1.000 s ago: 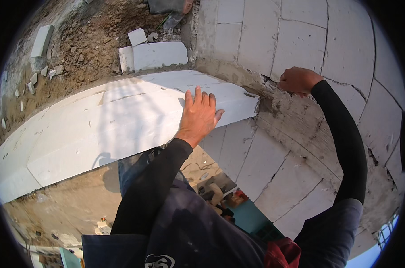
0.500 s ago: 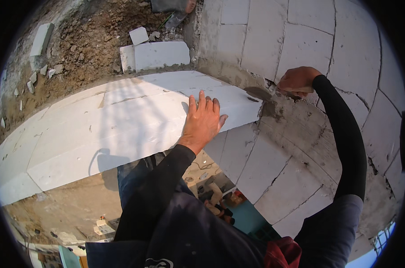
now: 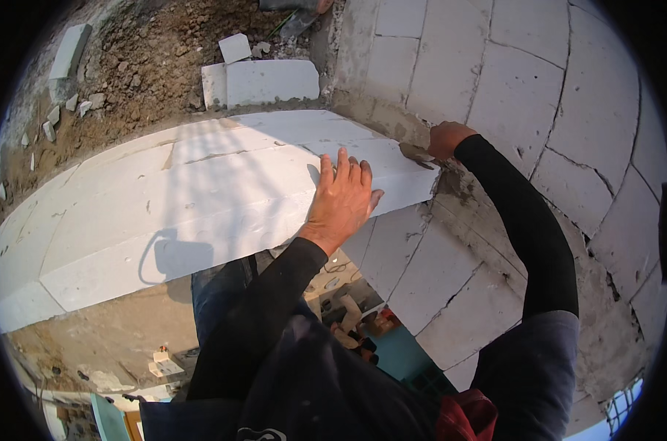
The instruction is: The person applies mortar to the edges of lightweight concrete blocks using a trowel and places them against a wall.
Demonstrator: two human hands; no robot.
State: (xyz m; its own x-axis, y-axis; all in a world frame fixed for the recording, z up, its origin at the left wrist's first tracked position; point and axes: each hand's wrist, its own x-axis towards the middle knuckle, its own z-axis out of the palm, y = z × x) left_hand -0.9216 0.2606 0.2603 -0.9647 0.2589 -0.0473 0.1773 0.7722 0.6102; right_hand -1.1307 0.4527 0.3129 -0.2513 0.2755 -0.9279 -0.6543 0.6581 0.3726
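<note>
My left hand (image 3: 342,198) lies flat, fingers spread, holding nothing, on the chalky top of a long white block (image 3: 201,198), while my right hand (image 3: 446,140) grips a small trowel (image 3: 416,154) at the block's end, against the rough grey mortar joint (image 3: 392,121) of the block wall (image 3: 539,88).

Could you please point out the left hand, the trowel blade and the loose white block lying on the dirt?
left hand (image 3: 341,195), head view, back of the hand.
grey metal trowel blade (image 3: 416,154), head view, middle of the blade.
loose white rectangular block (image 3: 271,81), head view, its side face.
</note>
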